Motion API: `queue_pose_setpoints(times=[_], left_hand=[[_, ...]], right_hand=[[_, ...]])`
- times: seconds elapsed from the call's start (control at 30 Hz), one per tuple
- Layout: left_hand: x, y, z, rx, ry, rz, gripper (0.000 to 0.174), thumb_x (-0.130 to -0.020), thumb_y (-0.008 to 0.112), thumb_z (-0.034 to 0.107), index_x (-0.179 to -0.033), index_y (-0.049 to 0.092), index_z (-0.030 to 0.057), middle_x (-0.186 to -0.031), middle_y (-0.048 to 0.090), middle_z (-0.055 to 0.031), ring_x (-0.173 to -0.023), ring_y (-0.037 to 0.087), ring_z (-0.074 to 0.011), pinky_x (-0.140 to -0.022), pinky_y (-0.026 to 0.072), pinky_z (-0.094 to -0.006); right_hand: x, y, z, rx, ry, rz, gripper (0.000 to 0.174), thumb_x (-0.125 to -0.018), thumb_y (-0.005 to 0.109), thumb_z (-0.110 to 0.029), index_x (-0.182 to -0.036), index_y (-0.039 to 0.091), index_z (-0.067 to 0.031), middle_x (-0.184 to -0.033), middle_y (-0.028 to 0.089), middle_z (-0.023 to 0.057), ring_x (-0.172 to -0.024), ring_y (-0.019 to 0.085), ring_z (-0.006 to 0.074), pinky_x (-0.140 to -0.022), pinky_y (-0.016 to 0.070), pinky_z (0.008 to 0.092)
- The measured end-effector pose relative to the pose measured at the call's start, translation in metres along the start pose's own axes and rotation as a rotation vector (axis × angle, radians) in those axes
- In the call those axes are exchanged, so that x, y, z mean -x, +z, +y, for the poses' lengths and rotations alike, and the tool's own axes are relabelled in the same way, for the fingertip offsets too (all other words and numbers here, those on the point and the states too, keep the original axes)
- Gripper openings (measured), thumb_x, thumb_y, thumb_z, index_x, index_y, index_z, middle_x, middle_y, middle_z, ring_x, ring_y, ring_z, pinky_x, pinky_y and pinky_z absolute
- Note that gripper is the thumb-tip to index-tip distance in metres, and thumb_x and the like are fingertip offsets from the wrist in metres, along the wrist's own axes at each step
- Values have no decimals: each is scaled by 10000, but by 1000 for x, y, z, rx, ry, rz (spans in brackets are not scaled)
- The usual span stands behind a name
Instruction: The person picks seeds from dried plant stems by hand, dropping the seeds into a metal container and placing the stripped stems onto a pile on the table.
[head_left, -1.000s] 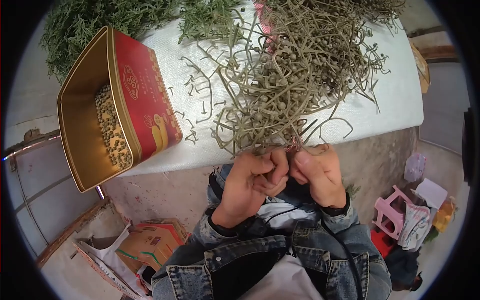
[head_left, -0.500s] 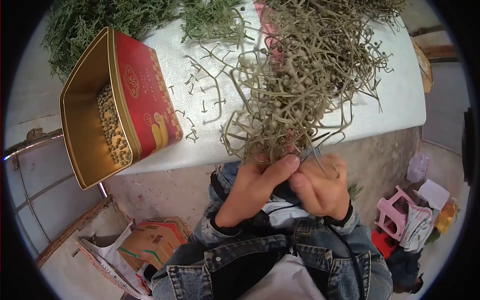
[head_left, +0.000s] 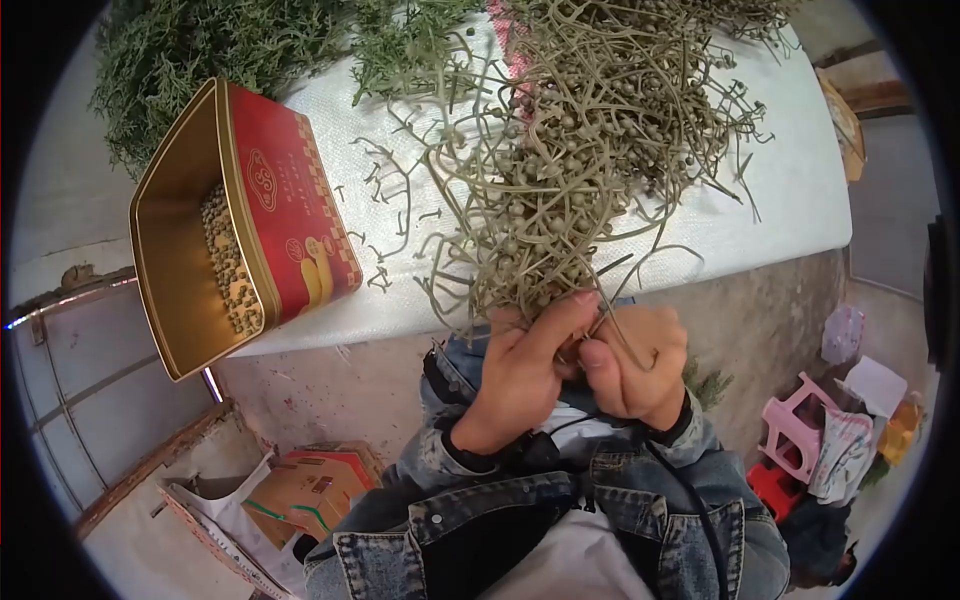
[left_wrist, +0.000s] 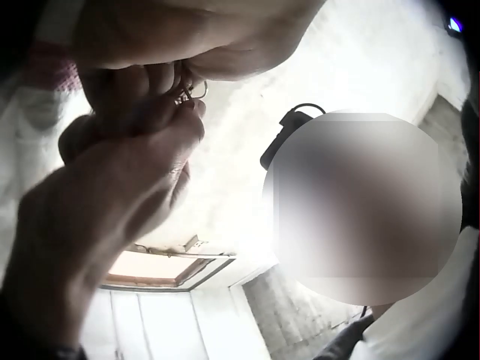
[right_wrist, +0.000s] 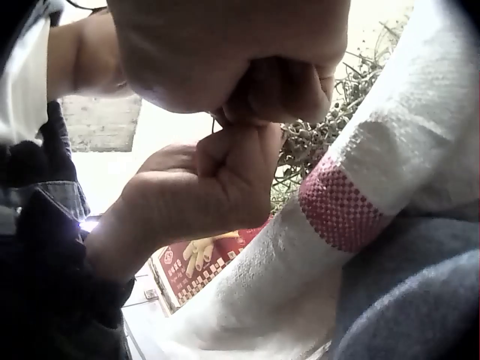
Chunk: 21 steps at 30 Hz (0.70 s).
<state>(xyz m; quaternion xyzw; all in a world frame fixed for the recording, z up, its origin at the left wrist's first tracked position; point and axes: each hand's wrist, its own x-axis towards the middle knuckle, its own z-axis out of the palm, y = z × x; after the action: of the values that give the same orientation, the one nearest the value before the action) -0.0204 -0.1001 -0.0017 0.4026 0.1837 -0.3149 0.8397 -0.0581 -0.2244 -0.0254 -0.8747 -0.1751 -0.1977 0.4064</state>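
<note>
My left hand (head_left: 520,375) and right hand (head_left: 638,365) meet at the front edge of the sack-covered table, thumbs and fingers curled together. Between them they pinch a thin dried stem (head_left: 625,340), whose curved end arches over the right hand. In the left wrist view a small loop of the stem (left_wrist: 201,91) pokes out between the fingertips; whatever else they grip is hidden. Just beyond lies a tangled heap of dried stems with round seed heads (head_left: 560,200). On the left a red and gold tin (head_left: 285,200) lies on its side, with loose round seed heads (head_left: 230,265) inside.
White woven sacking (head_left: 750,220) covers the table. Short stem bits (head_left: 375,270) lie scattered beside the tin, and green leafy sprigs (head_left: 220,60) are heaped at the back left. On the floor are a cardboard box (head_left: 310,490) and a pink stool (head_left: 795,425).
My hands have drawn together, the left thumb reaching toward the right thumb. A curved stem now lies over the right hand. The heap's near stems lifted toward the hands, then settled back somewhat.
</note>
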Motion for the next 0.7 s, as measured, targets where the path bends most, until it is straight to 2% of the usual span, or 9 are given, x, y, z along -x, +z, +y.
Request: queue_pose_setpoints(times=[0.03, 0.1, 0.17, 0.23, 0.27, 0.37, 0.43, 0.53, 0.7], left_hand=[[-2, -3, 1, 0, 1, 1, 131, -947, 583, 124, -848, 575, 38, -678, 503, 38, -559, 422, -60, -490, 319, -228], [-11, -16, 7, 245, -117, -204, 254, -961, 531, 205, -746, 474, 83, -622, 411, 37, -509, 351, -73, -476, 285, -251], [-11, -18, 7, 370, -180, -300, 318, -968, 504, 246, -694, 423, 106, -593, 364, 36, -483, 315, -80, -469, 267, -263], [-7, -11, 4, 182, -102, -201, 372, -971, 485, 276, -671, 318, 132, -567, 234, 41, -465, 198, -82, -460, 186, -277], [-6, -10, 5, 88, -57, -146, 403, -972, 475, 291, -659, 266, 146, -554, 169, 43, -457, 140, -83, -455, 145, -283], [-2, -21, -2, 73, 49, -230, 379, -979, 462, 277, -662, 306, 139, -543, 163, 53, -458, 148, -72, -456, 152, -272], [0, -32, -6, 69, 102, -279, 370, -983, 455, 270, -663, 327, 135, -538, 160, 58, -459, 152, -67, -457, 155, -266], [10, -57, 2, -314, -28, -255, 340, -990, 479, 247, -691, 424, 96, -525, 263, 57, -470, 229, -44, -461, 172, -245], [34, -73, 39, -862, 61, -262, 185, -953, 574, 154, -812, 579, 34, -529, 375, 43, -487, 300, -21, -463, 192, -219]], right_hand=[[5, 5, 0, -222, 5, 111, 170, -827, 627, -73, -687, 557, -6, -545, 479, 57, -430, 487, 230, -403, 367, 354], [11, 11, -2, -670, 11, 331, 209, -859, 560, -95, -672, 544, -5, -532, 458, 58, -425, 475, 227, -403, 354, 358], [15, 13, -10, -765, 137, 347, 263, -883, 515, -142, -645, 497, -32, -496, 430, 41, -399, 420, 200, -393, 319, 343], [14, 14, -14, -935, 375, 385, 373, -931, 426, -236, -590, 403, -87, -425, 372, 5, -347, 311, 145, -373, 249, 312], [11, 12, -13, -942, 370, 384, 373, -931, 426, -236, -590, 403, -87, -425, 372, 5, -347, 311, 145, -373, 249, 312], [7, -8, -9, -1457, 555, 373, 374, -949, 395, -270, -622, 364, -92, -442, 315, 2, -361, 230, 130, -375, 205, 305], [5, -17, -8, -1506, 577, 395, 370, -950, 396, -283, -635, 356, -92, -459, 304, 0, -374, 220, 124, -380, 204, 302], [0, -29, -9, -1613, 617, 425, 367, -953, 398, -310, -663, 340, -93, -492, 280, -4, -400, 199, 112, -392, 200, 295], [-14, -42, -22, -1476, 688, 524, 365, -929, 438, -359, -697, 360, -87, -550, 315, -6, -436, 229, 101, -419, 207, 266]])
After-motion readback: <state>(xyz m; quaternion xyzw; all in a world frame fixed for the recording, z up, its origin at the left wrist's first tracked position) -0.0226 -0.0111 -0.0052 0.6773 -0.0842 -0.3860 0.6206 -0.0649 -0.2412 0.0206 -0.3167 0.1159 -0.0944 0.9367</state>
